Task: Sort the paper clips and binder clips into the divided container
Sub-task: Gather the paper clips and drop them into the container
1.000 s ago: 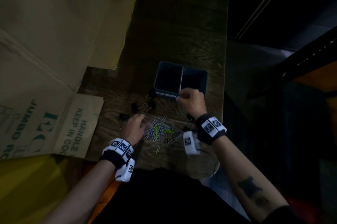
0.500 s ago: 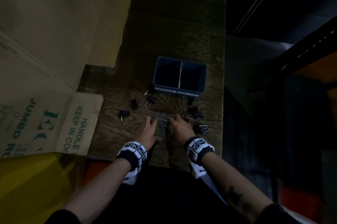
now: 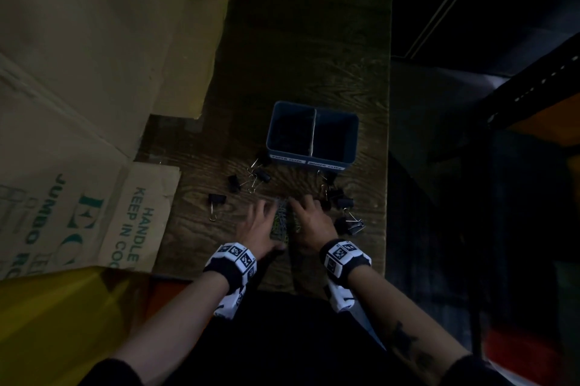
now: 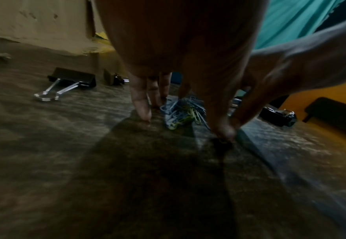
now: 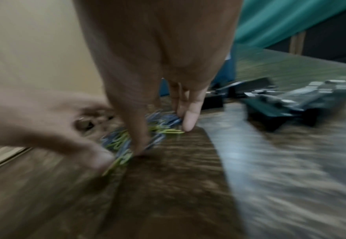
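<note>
table point(image 3: 301, 40): showing dark wood with coarse, wavy grain, faintly sheening under the light
divided container point(image 3: 351, 147): looking like smooth blue-grey plastic, matt, carrying white paper-like labels on its near wall
paper clips point(image 4: 181, 111): appearing as thin wire with a smooth blue and yellow-green coating
binder clips point(image 4: 72, 79): showing matt black bodies and shiny silver wire handles
cardboard point(image 3: 78, 55): lying along the table's left edge, looking like matt brown paperboard with green print
wristbands point(image 3: 232, 263): looking like black cloth bearing white printed plates
</note>
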`<state>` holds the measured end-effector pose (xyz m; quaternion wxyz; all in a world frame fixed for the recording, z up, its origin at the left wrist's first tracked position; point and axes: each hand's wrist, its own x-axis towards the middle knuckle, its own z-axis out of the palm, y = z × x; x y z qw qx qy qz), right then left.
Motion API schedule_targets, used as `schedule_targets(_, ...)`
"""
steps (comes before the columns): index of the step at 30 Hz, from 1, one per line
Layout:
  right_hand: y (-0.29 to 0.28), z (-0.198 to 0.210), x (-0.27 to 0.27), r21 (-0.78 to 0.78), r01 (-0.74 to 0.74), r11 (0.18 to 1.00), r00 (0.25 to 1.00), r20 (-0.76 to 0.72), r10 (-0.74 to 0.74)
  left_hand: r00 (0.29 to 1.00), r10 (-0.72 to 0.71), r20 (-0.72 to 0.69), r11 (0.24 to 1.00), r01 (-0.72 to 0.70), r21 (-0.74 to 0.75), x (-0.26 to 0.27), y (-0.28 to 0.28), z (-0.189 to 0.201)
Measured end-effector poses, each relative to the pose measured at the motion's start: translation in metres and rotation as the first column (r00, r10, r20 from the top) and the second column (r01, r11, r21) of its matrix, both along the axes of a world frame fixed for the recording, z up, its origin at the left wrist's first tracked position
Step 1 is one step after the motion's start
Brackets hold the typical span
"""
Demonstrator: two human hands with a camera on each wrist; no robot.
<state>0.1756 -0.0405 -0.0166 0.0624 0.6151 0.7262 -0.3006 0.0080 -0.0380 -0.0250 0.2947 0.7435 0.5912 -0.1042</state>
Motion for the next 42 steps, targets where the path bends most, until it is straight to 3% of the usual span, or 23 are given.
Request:
schedule_targets(3, 0.002, 0.004, -0.01, 0.04, -0.007, 0.999, 1.0, 0.006, 0.006, 0.999, -0.026, 0.02, 0.997, 0.025, 0.075, 0.007, 0.001, 0.0)
schedule_targets(7, 0.003, 0.005, -0.012, 0.108, 0.007, 0.994, 1.0, -0.016, -0.006, 0.988, -0.025, 0.149, 0.991, 0.005, 0.134, 0.001, 0.004, -0.007)
schedule_targets(11, 0.005, 0.01, -0.009, 0.138, 0.027, 0.99, 0.998, -0.067, -0.018, 0.934, 0.099, 0.343, 0.987, -0.137, 0.086, -0.003, 0.012, -0.006)
schedule_targets(16, 0.006, 0.008, 0.003, 0.074, 0.204, 0.976, 0.977, -0.083, -0.198, 0.909, 0.224, 0.352, 0.966, -0.255, 0.043, -0.009, 0.028, 0.007)
schedule_targets(21, 0.004, -0.006, 0.021, -0.063, 0.375, 0.925, 0.899, -0.218, -0.379, 0.863, 0.275, 0.423, 0.944, -0.326, 0.051, -0.005, 0.055, 0.041)
schedule_targets(29, 0.003, 0.023, 0.03, -0.161, 0.392, 0.906, 0.841, -0.336, -0.424, 0.792, 0.285, 0.539, 0.899, -0.417, 0.137, 0.034, 0.146, 0.091)
schedule_targets(33, 0.025, 0.047, 0.026, -0.153, 0.414, 0.897, 0.795, -0.419, -0.438, 0.77, 0.353, 0.531, 0.905, -0.426, 0.016, 0.048, 0.177, 0.083)
schedule_targets(36, 0.052, 0.067, 0.02, -0.175, 0.506, 0.844, 0.717, -0.459, -0.525, 0.721, 0.402, 0.564, 0.892, -0.447, -0.065, 0.042, 0.176, 0.083)
schedule_targets(40, 0.096, 0.087, 0.009, -0.163, 0.615, 0.771, 0.62, -0.504, -0.601, 0.727, 0.336, 0.599, 0.847, -0.511, 0.146, 0.017, 0.143, 0.089)
schedule_targets(42, 0.12, 0.092, 0.004, -0.152, 0.659, 0.737, 0.585, -0.512, -0.629, 0.734, 0.338, 0.59, 0.838, -0.52, 0.167, 0.005, 0.118, 0.085)
